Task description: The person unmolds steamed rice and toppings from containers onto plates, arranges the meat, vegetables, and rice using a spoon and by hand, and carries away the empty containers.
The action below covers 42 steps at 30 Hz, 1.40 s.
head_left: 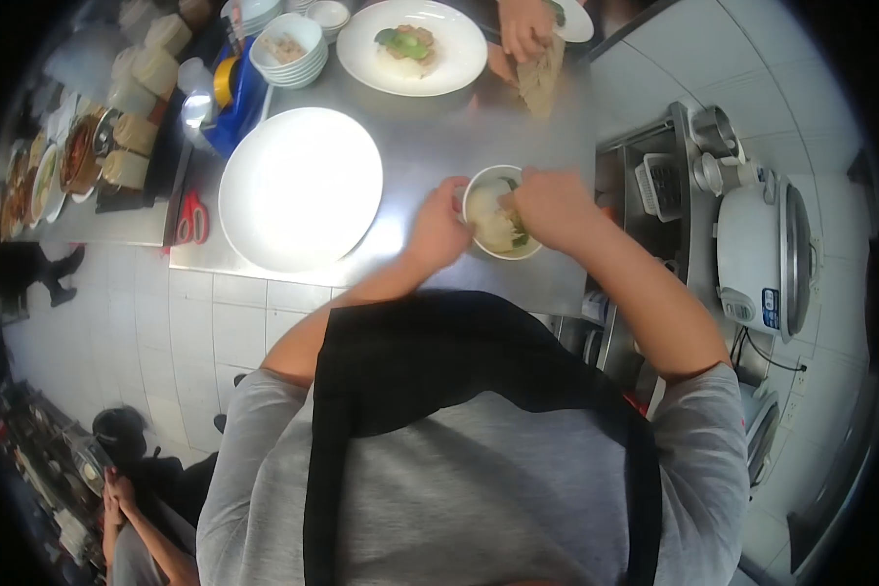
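Note:
A round white bowl [486,171] stands near the front right of the steel table. It contains pale food [488,221], perhaps rice or noodles, with some green leaf [521,236]. My left hand [441,227] is closed on the bowl's left rim. From the right, my right hand [555,207] reaches over the rim, its fingers bunched down at the food. Whatever those fingers hold is hidden beneath them. Left of my hands lies a large white plate [301,189] with nothing on it.
Farther back are an oval plate [459,73] of food and stacked small bowls [296,73]. Another person's hand [527,31] is beside a brown cloth [539,83]. Red scissors [193,217] lie at the left edge. A rice cooker [752,256] stands right.

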Each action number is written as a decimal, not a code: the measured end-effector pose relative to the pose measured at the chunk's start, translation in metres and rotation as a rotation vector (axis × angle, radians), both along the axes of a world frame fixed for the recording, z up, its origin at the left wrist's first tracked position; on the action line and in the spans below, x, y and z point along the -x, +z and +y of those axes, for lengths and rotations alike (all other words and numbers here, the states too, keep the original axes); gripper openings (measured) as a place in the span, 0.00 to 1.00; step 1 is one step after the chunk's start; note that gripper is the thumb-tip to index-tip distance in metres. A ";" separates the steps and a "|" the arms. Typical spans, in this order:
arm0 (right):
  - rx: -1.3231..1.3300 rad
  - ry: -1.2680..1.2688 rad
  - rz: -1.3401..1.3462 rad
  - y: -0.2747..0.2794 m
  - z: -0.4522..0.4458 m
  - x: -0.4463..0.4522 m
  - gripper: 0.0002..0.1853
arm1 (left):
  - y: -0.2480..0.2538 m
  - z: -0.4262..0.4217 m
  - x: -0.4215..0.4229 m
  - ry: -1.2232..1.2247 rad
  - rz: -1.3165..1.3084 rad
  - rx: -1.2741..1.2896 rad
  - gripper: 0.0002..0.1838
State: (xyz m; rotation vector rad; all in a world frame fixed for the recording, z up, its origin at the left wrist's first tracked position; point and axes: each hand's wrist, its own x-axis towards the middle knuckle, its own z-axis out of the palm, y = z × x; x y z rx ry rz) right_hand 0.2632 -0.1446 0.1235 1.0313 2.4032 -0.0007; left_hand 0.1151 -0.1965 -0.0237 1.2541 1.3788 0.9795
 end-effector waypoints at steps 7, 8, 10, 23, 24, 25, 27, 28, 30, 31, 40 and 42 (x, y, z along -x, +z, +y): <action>-0.018 -0.293 0.463 0.135 0.011 -0.091 0.18 | 0.023 0.008 0.024 0.101 -0.184 0.170 0.34; -0.012 -0.307 0.567 0.149 0.017 -0.129 0.19 | 0.015 0.000 0.025 0.081 -0.197 0.226 0.35; -0.098 -0.654 0.519 0.176 0.028 -0.195 0.17 | 0.015 -0.018 0.021 0.052 -0.360 0.320 0.35; -0.733 -0.984 0.113 0.057 0.310 -0.543 0.14 | -0.020 -0.028 -0.054 0.546 -0.055 0.294 0.37; -0.762 -0.994 0.124 0.049 0.321 -0.548 0.14 | -0.006 -0.025 -0.064 0.635 -0.018 0.229 0.37; -0.835 -0.922 0.161 0.042 0.326 -0.555 0.14 | -0.002 -0.025 -0.063 0.681 0.127 0.141 0.35; -0.960 -0.750 0.265 0.041 0.313 -0.528 0.14 | 0.004 -0.030 -0.055 0.700 0.299 0.076 0.32; -0.902 -0.687 0.294 0.018 0.318 -0.542 0.15 | 0.007 -0.038 -0.051 0.736 0.387 0.050 0.30; -0.708 -0.705 0.497 -0.017 0.279 -0.533 0.15 | -0.006 -0.052 -0.042 0.809 0.450 0.063 0.27; -0.522 -0.830 0.476 -0.037 0.263 -0.534 0.16 | 0.017 -0.047 -0.060 0.822 0.538 -0.001 0.27; -0.763 -0.525 0.406 -0.103 0.169 -0.537 0.10 | 0.086 0.053 -0.220 0.202 0.090 -0.231 0.32; -0.634 -0.269 0.562 -0.081 0.143 -0.500 0.09 | 0.078 0.074 -0.258 0.046 -0.192 0.099 0.41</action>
